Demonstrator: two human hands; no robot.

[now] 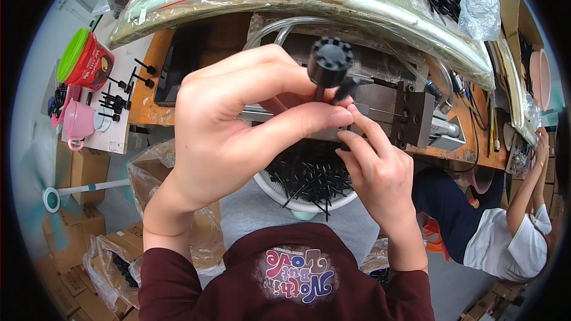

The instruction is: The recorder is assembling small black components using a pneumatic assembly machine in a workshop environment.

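Observation:
My left hand (238,104) is raised over the bench, with thumb and forefinger pinching a black part with a ribbed round knob (330,59) and a thin stem. Its knob points up. Beside the stem is a smaller, blurred dark piece (347,88), and I cannot tell which hand has it. My right hand (380,169) is just right of the left thumb, its fingers curled together at their tips; whatever they hold is hidden. Below both hands, a white round basket (279,200) holds a heap of thin black stems (312,178).
Behind my hands are a dark metal fixture (413,116) and clear tubing (267,30). Several black knobbed parts (116,101) lie on the left table near a pink cup (78,120) and a red tub (89,62). At the right, a person in a white shirt (499,241) reaches toward another bench.

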